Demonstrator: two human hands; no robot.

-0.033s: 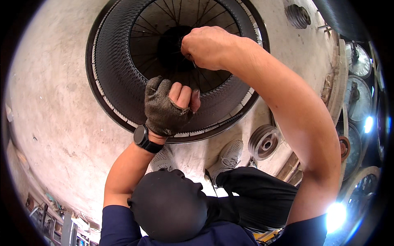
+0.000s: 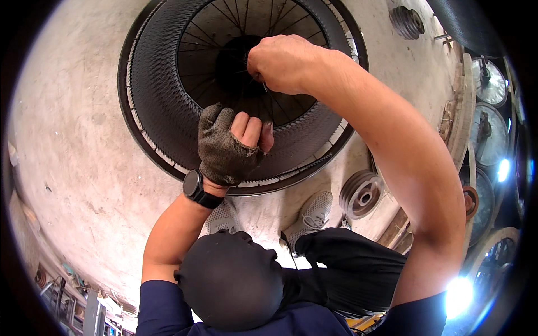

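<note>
A large round dark spoked wheel [image 2: 358,50] lies at the top of the view, with a wide band of fine overlapping ridges [image 2: 154,73] inside its outer ring. My left hand [image 2: 228,147], in a worn dark glove that leaves fingertips bare, rests at the near part of that band. Its fingers are curled, and whatever they grip is hidden. Over the hub [image 2: 232,70] my bare right hand [image 2: 283,64] is closed. A small thin dark tip shows under its fingers, too small to name.
A grooved pulley [image 2: 361,196] sits on the floor right of my shoes [image 2: 314,213]. Another grooved pulley [image 2: 407,22] lies farther off at the upper right. Round grey discs [image 2: 488,134] stand along the right side. Metal frames [image 2: 61,299] are at the lower left.
</note>
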